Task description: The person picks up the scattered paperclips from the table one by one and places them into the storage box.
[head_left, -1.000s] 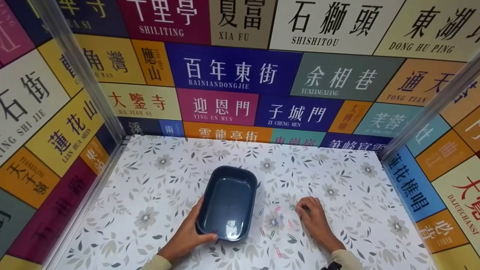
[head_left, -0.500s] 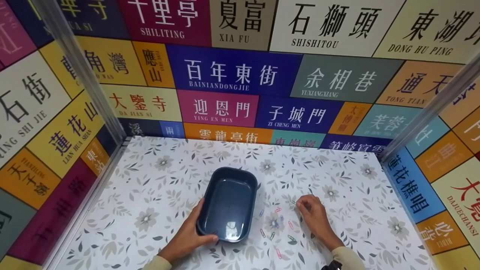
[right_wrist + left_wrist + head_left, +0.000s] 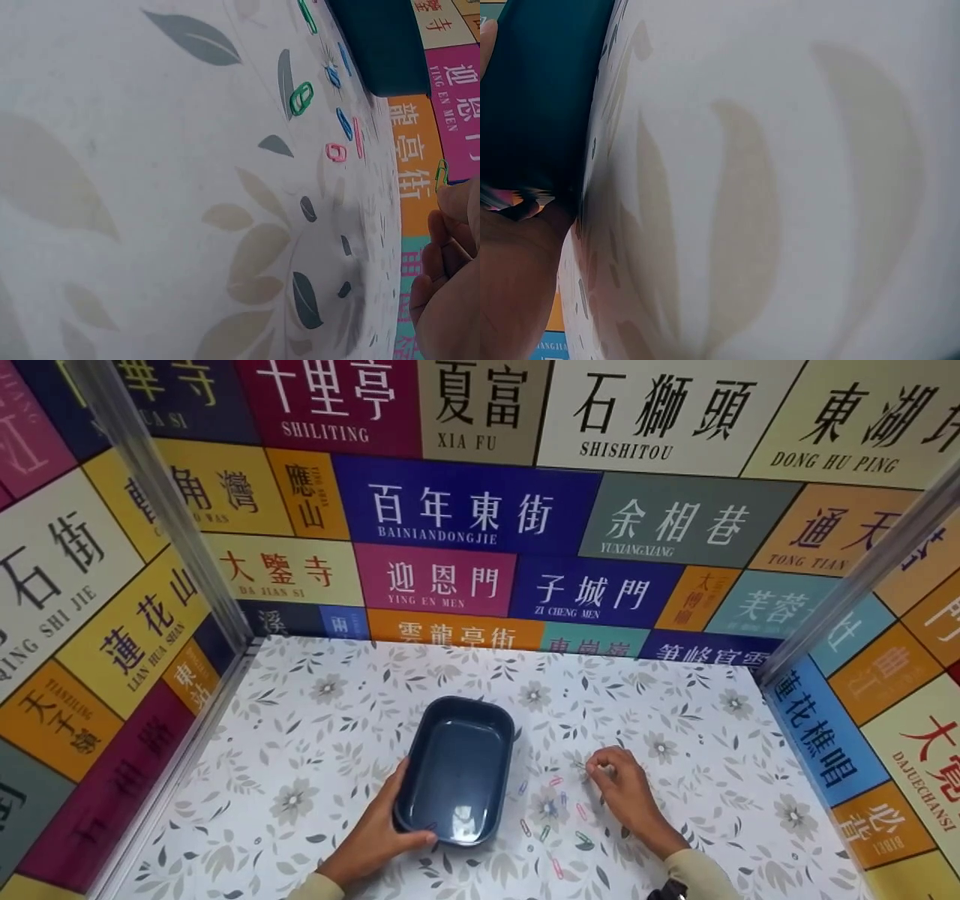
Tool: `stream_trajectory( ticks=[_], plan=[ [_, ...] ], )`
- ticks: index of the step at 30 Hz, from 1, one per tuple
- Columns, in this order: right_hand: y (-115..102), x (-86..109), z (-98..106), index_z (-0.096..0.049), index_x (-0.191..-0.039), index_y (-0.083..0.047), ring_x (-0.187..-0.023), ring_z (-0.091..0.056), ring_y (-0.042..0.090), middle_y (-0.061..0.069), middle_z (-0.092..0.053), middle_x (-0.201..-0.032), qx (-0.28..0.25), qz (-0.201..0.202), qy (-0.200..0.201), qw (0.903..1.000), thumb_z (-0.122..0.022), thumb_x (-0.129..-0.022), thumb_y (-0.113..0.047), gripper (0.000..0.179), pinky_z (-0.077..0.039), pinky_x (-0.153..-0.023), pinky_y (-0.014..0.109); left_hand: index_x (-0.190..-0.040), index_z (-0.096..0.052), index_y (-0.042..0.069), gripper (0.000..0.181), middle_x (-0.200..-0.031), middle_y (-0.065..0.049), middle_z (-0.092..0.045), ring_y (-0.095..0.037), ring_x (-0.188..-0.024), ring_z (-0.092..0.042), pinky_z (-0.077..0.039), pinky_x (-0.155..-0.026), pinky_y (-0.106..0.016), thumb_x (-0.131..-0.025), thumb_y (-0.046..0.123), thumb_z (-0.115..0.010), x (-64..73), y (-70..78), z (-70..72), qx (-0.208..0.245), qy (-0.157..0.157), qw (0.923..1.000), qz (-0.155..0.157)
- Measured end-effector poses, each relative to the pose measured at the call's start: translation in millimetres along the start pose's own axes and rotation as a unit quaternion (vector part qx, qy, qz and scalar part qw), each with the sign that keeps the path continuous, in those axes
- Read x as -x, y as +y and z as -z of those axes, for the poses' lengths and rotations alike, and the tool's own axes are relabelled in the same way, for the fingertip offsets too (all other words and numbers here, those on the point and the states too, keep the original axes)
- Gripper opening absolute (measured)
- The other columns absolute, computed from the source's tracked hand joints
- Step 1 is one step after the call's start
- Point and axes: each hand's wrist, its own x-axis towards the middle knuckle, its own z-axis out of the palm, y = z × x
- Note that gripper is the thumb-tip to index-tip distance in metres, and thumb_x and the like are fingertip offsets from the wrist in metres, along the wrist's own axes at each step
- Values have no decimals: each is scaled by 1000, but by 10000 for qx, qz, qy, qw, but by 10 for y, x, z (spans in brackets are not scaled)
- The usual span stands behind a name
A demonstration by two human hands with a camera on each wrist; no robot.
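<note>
A dark blue rectangular dish (image 3: 454, 765) stands on the table left of the loose paper clips, its hollow side facing up. My left hand (image 3: 375, 832) grips its near left corner, thumb over the rim and fingers along the outer side; the left wrist view shows the dish wall (image 3: 540, 97) close by. Between thumb and fingertips my right hand (image 3: 626, 791) pinches a green paper clip (image 3: 442, 172), which sticks up past the fingertips in the right wrist view. Several pink, blue and green clips lie between the hands, among them a pink clip (image 3: 556, 868) nearest me.
White cloth with a grey leaf and flower print covers the table (image 3: 300, 735). Panels with colourful Chinese lettering (image 3: 465, 502) enclose the back and both sides, with metal posts (image 3: 862, 577) at the corners.
My right hand has shifted slightly away from me, its fingertips curling closer together. The left hand and the dish keep their place, and the head view has tilted slightly.
</note>
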Motion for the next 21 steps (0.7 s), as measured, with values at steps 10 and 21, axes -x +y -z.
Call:
stream_trajectory(
  ticks=[10, 21],
  plan=[
    [-137, -52, -39, -71, -92, -12, -97, -57, 15, -2, -68, -97, 339, 743, -259, 9963, -78, -97, 6, 20, -47, -84, 28, -178, -13, 12, 133, -182, -18, -21, -41, -165, -22, -18, -131, -64, -80, 36, -100, -9, -22, 1, -43, -16, 10000, -39],
    [-400, -106, -144, -70, -93, -14, -95, -58, 17, -5, -66, -96, 371, 1273, -487, 9900, -78, -97, 6, 21, -50, -83, 36, -179, -12, 13, 133, -182, -18, -18, -41, -166, -19, -16, -132, -64, -82, 37, -99, 6, -1, 14, -66, -77, 9999, 54]
  ],
)
